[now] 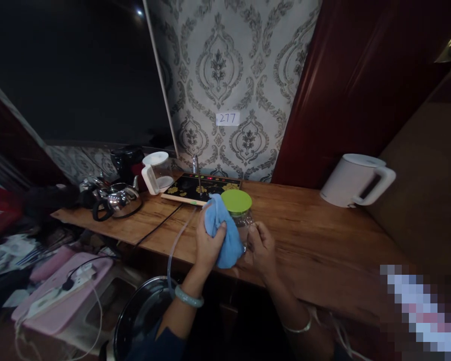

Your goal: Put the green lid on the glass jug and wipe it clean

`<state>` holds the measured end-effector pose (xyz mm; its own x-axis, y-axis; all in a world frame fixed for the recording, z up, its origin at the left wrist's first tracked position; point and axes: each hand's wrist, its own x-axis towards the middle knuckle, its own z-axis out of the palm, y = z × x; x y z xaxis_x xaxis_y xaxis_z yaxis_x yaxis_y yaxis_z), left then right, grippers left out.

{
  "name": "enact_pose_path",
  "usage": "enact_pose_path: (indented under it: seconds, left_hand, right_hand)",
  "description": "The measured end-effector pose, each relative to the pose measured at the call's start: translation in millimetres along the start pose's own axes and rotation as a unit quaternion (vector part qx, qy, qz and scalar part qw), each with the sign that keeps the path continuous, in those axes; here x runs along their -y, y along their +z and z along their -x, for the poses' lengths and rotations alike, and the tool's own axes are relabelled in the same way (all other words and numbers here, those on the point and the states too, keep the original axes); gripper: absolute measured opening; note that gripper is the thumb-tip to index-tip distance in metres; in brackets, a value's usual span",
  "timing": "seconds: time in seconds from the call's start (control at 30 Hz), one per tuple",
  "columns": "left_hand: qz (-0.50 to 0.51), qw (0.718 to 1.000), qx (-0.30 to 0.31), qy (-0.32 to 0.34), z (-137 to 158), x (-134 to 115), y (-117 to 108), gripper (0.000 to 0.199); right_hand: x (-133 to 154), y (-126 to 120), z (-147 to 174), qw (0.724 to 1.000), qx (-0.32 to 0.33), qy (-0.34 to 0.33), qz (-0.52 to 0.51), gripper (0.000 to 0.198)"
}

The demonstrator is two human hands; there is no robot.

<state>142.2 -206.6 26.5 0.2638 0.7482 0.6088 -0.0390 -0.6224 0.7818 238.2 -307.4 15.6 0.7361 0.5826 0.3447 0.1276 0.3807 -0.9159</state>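
Wipe job looks mid-way, judging by the pose. Left hand [209,244] clenched round a bunched light-blue cloth [223,231], cloth pressed on the left side of a clear glass jar w/ lime-green round lid [237,201]. Right hand [261,244] grips the jar's right side/handle area, steadying it; fingers curled closed on it. Lid on, jar upright on the wooden desk [323,235] near the front edge.

Done vs left: can't tell how much of the glass is clean, jar body mostly hidden by cloth + hands. My read: side pass in progress, lid top not touched by cloth rn, cloth sits just below/beside it.

Positions: jar between both hands, touching both. Cloth between left palm and jar, hanging down past the jar base toward desk edge.

Nearby: black induction tea tray w/ gold pattern [201,188] just behind the jar, white-handled glass kettle [157,173] at its left, steel kettle w/ black handle [118,199] further left, white electric kettle [355,180] well apart at right. Clear hose [176,245] runs off the desk to a dark round bucket [143,311] below.
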Motion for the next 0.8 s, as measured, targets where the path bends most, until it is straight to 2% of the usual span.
enact_pose_path:
  seconds: [0.1, 0.17, 0.33, 0.43, 0.5, 0.53, 0.6, 0.63, 0.7, 0.73, 0.8]
  left_hand:
    - [-0.078, 0.992, -0.042, 0.093, 19, 9, 2, 0.043]
    - [-0.144, 0.977, -0.038, 0.154, 33, 9, 2, 0.04]
    - [-0.267, 0.927, 0.04, 0.262, 58, 5, -2, 0.041]
    - [-0.282, 0.914, 0.07, 0.283, 69, 21, -6, 0.045]
    - [-0.245, 0.938, 0.05, 0.239, 72, 39, -11, 0.04]
    - [-0.209, 0.958, 0.03, 0.193, 71, 48, -15, 0.038]
    - [-0.117, 0.991, -0.012, 0.062, 62, 60, -23, 0.036]
    - [-0.068, 0.997, -0.029, -0.012, 55, 61, -28, 0.036]
    - [0.019, 0.99, -0.043, -0.135, 33, 56, -35, 0.038]
    - [0.058, 0.983, -0.04, -0.169, 21, 51, -37, 0.04]
    - [0.134, 0.973, -0.013, -0.185, -5, 40, -35, 0.047]
  right_hand:
    - [-2, 0, 0, 1.0, -0.004, -0.006, 0.011, 0.044]
    - [-1, 0, -1, 1.0, -0.005, -0.01, 0.011, 0.043]
    - [4, 2, -2, 0.999, -0.015, -0.041, 0.024, 0.045]
    - [4, 3, -2, 0.998, -0.021, -0.047, 0.021, 0.046]
    - [3, 4, -2, 0.999, -0.015, -0.039, 0.007, 0.045]
    - [2, 4, -1, 0.999, -0.011, -0.034, 0.0, 0.045]
    - [1, 4, 0, 1.0, -0.005, -0.024, -0.008, 0.043]
    - [0, 4, 0, 1.0, -0.005, -0.022, -0.008, 0.043]
    - [-1, 4, 1, 1.0, -0.012, -0.021, -0.003, 0.043]
    - [-1, 4, 2, 1.0, -0.017, -0.022, -0.001, 0.043]
    - [-2, 3, 2, 0.999, -0.024, -0.023, 0.001, 0.044]
